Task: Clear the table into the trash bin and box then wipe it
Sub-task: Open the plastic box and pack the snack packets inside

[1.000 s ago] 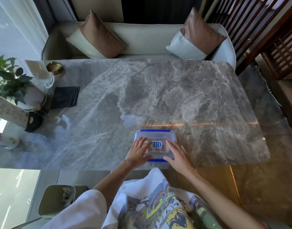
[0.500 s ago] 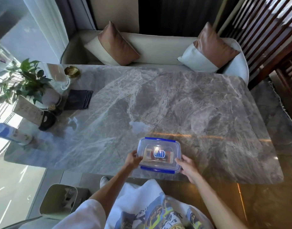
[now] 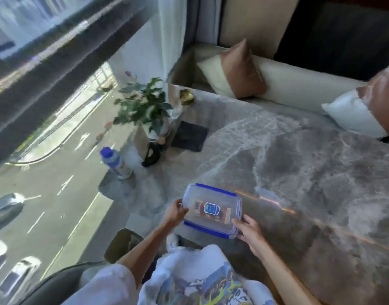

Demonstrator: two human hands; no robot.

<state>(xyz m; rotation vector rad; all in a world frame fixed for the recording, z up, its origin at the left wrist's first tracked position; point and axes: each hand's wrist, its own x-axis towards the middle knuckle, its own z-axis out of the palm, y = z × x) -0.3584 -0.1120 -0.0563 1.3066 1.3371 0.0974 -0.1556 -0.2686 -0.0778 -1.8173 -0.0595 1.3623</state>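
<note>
The clear lidded box (image 3: 211, 210), blue clips fastened, is gripped at both ends: the left hand (image 3: 175, 211) curled on its left end, the right hand (image 3: 249, 227) clasped at the near right corner, at the near table edge (image 3: 299, 216). Clearing looks nearly done. A spray bottle (image 3: 115, 162) and dark folded cloth (image 3: 190, 136) are waiting; wiping is judged still to come.

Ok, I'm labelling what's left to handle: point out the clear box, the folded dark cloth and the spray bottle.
clear box (image 3: 211, 211): head view, middle of its lid.
folded dark cloth (image 3: 189, 136): head view, centre of the top fold.
spray bottle (image 3: 117, 164): head view, its white body.
</note>
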